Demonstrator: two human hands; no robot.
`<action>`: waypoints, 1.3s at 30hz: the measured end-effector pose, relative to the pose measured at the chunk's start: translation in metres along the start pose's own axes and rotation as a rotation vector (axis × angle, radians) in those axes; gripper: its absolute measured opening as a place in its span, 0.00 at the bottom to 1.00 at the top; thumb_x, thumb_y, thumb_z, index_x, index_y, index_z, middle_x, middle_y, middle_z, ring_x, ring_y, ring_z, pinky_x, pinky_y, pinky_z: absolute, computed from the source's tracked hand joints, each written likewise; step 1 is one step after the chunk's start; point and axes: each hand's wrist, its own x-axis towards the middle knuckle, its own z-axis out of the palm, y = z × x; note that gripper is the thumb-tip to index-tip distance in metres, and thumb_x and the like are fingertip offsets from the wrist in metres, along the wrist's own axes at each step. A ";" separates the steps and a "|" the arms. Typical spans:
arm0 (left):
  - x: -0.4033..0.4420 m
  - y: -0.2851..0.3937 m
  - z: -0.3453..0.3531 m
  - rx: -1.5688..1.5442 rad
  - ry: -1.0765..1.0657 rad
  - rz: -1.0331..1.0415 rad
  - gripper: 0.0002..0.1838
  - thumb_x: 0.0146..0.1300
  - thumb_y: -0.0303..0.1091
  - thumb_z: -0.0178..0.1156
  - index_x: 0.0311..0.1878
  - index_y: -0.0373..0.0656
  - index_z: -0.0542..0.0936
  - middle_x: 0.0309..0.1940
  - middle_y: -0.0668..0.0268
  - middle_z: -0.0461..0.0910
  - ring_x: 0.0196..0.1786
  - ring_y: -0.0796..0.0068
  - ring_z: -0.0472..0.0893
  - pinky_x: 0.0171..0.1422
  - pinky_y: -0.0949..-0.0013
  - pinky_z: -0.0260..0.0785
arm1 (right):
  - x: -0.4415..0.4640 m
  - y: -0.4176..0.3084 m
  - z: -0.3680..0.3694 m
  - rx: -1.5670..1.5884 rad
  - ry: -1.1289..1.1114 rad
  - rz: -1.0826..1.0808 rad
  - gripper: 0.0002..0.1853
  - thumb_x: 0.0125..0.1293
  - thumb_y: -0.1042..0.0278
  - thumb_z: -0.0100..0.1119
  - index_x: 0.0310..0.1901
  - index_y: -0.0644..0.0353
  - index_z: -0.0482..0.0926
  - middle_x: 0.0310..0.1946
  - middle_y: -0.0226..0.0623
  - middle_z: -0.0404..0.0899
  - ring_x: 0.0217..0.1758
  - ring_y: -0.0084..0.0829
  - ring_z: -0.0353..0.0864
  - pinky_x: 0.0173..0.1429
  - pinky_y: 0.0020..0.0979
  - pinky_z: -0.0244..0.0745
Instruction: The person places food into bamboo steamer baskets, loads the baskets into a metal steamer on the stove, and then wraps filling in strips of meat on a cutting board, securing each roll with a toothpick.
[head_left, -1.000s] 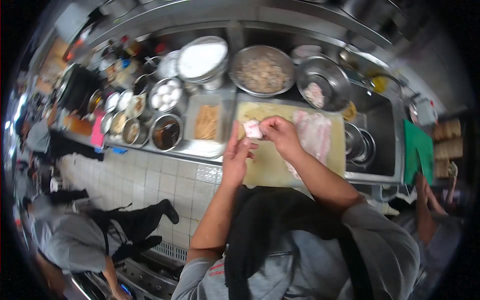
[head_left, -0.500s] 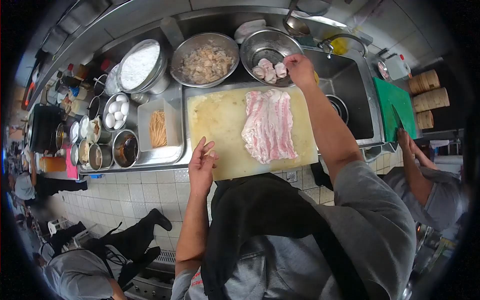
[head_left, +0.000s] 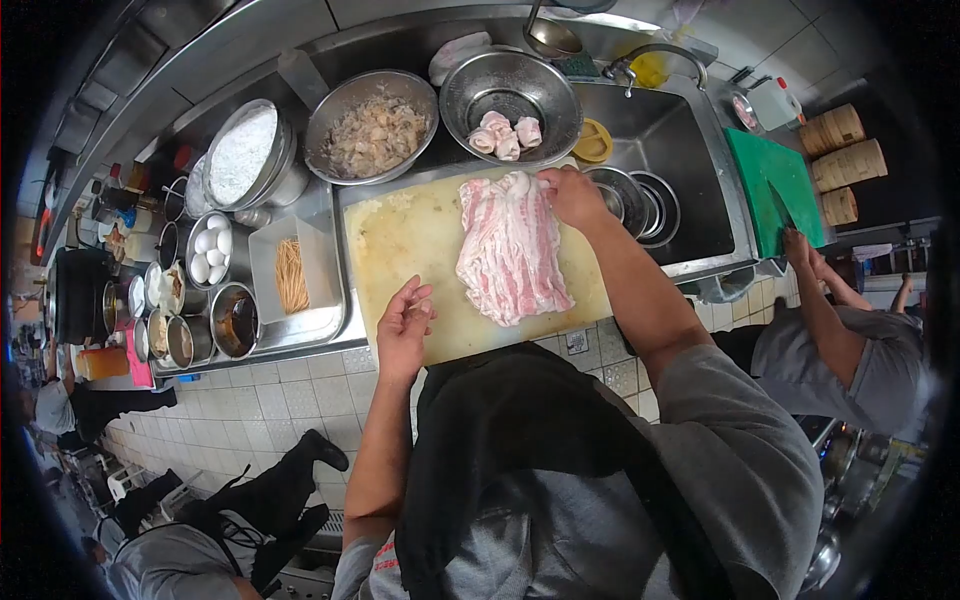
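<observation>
Layered strips of pink and white meat [head_left: 512, 250] lie on the right half of a yellowish cutting board [head_left: 400, 240]. At their upper right corner is my right hand [head_left: 575, 197], its fingers pinched at the edge of the meat. My left hand [head_left: 404, 325] is held over the board's lower left part, palm up, fingers apart and slightly curled, holding nothing. Beyond the board, a metal bowl [head_left: 555, 100] contains several rolled meat pieces [head_left: 505, 137]. Beside it, another bowl [head_left: 318, 140] is filled with a pale chopped mixture [head_left: 375, 135].
Left of the board are a container of thin sticks [head_left: 292, 275], eggs [head_left: 210, 248], a bowl of white powder [head_left: 242, 152] and sauce pots [head_left: 234, 322]. At right are a sink [head_left: 690, 150] and a co-worker's hands [head_left: 800, 250] with a knife on a green board [head_left: 765, 180].
The small meat piece from my fingers now lies in the metal bowl with the others. My right hand has moved from the bowl back to the meat strips. The view has shifted.
</observation>
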 end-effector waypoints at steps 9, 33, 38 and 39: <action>-0.009 -0.006 -0.003 -0.015 -0.014 0.010 0.25 0.70 0.29 0.57 0.70 0.44 0.70 0.58 0.64 0.79 0.43 0.80 0.78 0.44 0.75 0.70 | 0.004 0.009 0.009 0.058 0.085 -0.035 0.15 0.62 0.66 0.59 0.51 0.51 0.81 0.50 0.43 0.79 0.55 0.45 0.80 0.60 0.41 0.75; 0.056 0.032 0.084 0.203 -0.141 0.243 0.23 0.63 0.28 0.64 0.62 0.42 0.77 0.54 0.62 0.80 0.43 0.74 0.78 0.54 0.71 0.71 | -0.018 0.024 0.013 0.528 0.170 -0.305 0.08 0.52 0.78 0.65 0.33 0.63 0.76 0.34 0.37 0.76 0.34 0.30 0.79 0.38 0.31 0.75; 0.118 0.041 0.142 0.799 -0.075 0.750 0.23 0.55 0.35 0.67 0.56 0.45 0.81 0.53 0.56 0.80 0.51 0.54 0.78 0.61 0.56 0.69 | -0.031 0.022 0.002 0.446 0.324 -0.468 0.10 0.52 0.79 0.65 0.34 0.60 0.75 0.39 0.36 0.77 0.37 0.33 0.80 0.37 0.31 0.77; 0.127 0.043 0.150 0.800 -0.076 0.751 0.23 0.55 0.35 0.67 0.56 0.45 0.81 0.53 0.56 0.80 0.51 0.54 0.78 0.61 0.56 0.69 | -0.032 0.023 0.000 0.447 0.325 -0.468 0.10 0.52 0.79 0.65 0.34 0.60 0.75 0.39 0.36 0.77 0.37 0.33 0.80 0.37 0.31 0.77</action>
